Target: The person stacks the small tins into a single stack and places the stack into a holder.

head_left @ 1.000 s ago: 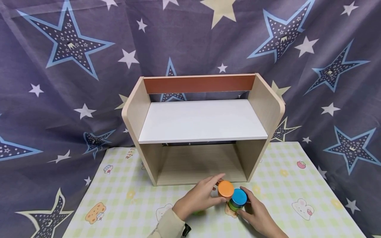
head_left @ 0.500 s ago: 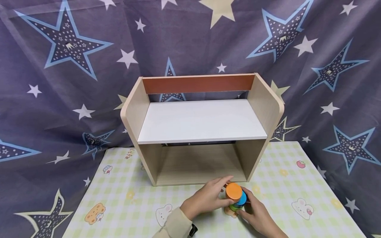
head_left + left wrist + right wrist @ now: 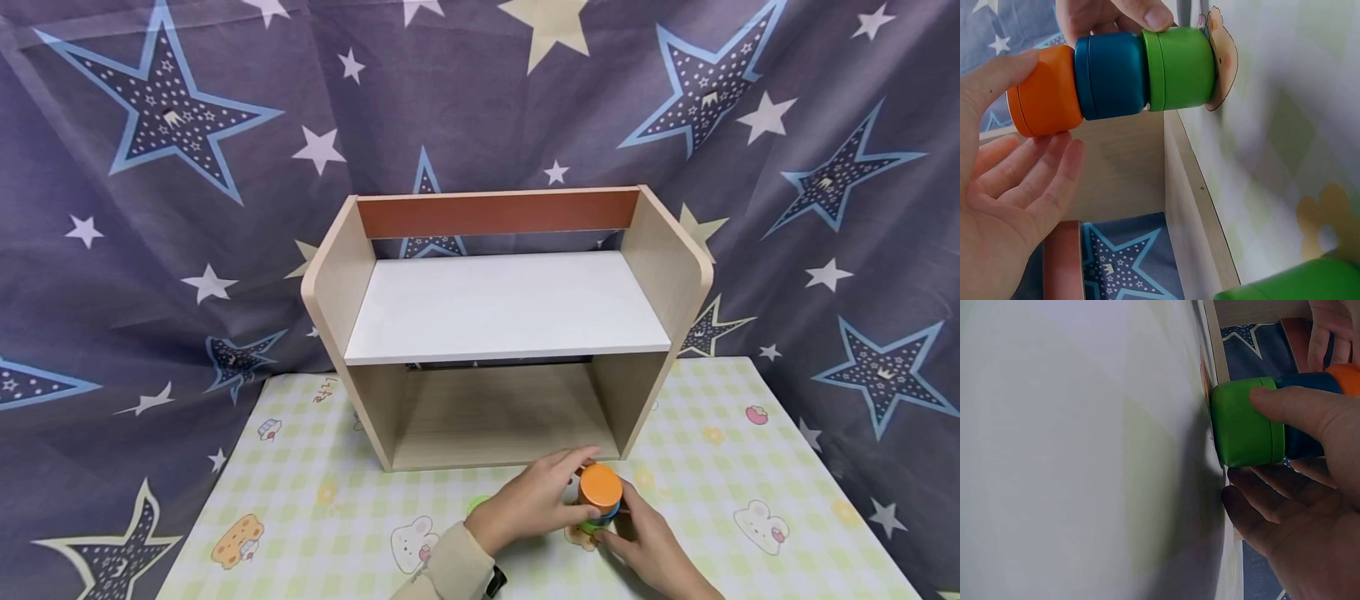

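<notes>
Three small round lidded jars stand in a stack on the tablecloth, just in front of a shelf. The green jar (image 3: 1244, 425) is at the bottom, the blue jar (image 3: 1113, 75) in the middle and the orange jar (image 3: 600, 483) on top. My left hand (image 3: 528, 504) grips the orange jar between thumb and fingers, its base against the blue lid. Low on the stack, my right hand (image 3: 652, 546) holds the green jar, thumb on its side. From the head view, the orange jar hides most of the blue one. Another green object (image 3: 1300, 281) is partly visible behind my left wrist.
A wooden two-tier shelf (image 3: 510, 308) with a white upper board stands right behind the hands. The checked tablecloth (image 3: 300, 467) extends to both sides and has printed cartoon figures. A star-patterned curtain (image 3: 495, 100) hangs behind.
My left hand has moved right with the orange jar, from beside the blue jar to above it. My right hand has stayed at the stack. The green object behind my left wrist shows again.
</notes>
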`<state>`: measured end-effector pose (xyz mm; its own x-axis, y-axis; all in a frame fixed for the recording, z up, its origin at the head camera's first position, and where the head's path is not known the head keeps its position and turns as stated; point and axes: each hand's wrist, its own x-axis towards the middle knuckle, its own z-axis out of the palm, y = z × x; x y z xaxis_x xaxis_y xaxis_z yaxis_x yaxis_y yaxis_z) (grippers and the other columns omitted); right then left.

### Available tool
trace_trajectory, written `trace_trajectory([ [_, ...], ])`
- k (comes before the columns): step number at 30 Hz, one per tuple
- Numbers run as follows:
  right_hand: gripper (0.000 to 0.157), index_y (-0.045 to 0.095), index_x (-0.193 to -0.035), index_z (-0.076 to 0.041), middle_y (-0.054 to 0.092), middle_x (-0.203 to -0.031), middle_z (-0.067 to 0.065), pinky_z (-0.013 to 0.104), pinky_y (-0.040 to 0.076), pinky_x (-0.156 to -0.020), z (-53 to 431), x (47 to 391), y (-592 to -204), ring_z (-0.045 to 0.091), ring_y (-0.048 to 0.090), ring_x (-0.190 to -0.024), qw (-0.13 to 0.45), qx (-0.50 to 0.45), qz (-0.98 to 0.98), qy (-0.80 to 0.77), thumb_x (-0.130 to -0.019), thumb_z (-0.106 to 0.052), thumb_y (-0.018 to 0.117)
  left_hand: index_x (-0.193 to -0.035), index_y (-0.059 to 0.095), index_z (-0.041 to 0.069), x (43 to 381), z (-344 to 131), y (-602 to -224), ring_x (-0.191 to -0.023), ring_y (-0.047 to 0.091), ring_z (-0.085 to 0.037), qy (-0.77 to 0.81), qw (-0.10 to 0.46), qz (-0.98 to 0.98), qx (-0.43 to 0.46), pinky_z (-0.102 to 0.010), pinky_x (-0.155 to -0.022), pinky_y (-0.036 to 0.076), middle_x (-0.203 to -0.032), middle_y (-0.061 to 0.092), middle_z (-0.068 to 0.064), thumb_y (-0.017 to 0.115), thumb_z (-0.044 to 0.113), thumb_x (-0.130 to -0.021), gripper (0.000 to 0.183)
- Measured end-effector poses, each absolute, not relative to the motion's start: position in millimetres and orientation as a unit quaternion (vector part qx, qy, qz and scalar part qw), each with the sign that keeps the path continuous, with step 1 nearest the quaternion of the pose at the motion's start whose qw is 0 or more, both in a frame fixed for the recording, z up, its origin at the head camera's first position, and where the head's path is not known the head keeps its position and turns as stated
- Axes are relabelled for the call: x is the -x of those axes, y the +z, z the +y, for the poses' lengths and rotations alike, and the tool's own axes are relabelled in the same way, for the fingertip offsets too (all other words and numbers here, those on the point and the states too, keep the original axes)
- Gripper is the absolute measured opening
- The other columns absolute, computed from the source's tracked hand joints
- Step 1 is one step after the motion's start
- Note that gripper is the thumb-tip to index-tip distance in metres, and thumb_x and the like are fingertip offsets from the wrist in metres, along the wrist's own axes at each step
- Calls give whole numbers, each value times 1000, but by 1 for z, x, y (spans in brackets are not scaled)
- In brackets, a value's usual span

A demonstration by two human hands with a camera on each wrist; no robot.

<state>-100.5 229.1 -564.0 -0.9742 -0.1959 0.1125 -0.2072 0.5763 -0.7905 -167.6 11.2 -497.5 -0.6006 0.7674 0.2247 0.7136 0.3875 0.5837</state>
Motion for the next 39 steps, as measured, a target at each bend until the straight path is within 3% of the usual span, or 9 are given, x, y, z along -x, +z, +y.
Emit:
trace_trajectory([
  [19,67,47,-139,-4,62,-123,3,40,56,-91,231,98,-565,19,62,-107,26,-127,-894,428,-83,-9,83,-156,32,18,164,15,-496,-122,55,-7,330,36,832,-445,-21,-99,47,-143,52,-1,71,44,-92,80],
  [29,63,50,-136,-5,62,-125,5,43,55,-92,228,98,-564,25,62,-112,18,-115,-892,438,-83,-10,83,-157,31,21,163,-12,-489,-120,57,-12,352,28,846,-400,-28,-98,50,-139,56,-1,75,39,-91,81],
  [39,65,48,-139,-6,61,-128,7,44,55,-91,226,99,-560,30,61,-115,-16,-88,-884,458,-84,-13,82,-155,35,16,151,-58,-490,-123,56,-17,386,-22,846,-366,-25,-97,50,-138,57,-3,79,31,-89,81],
])
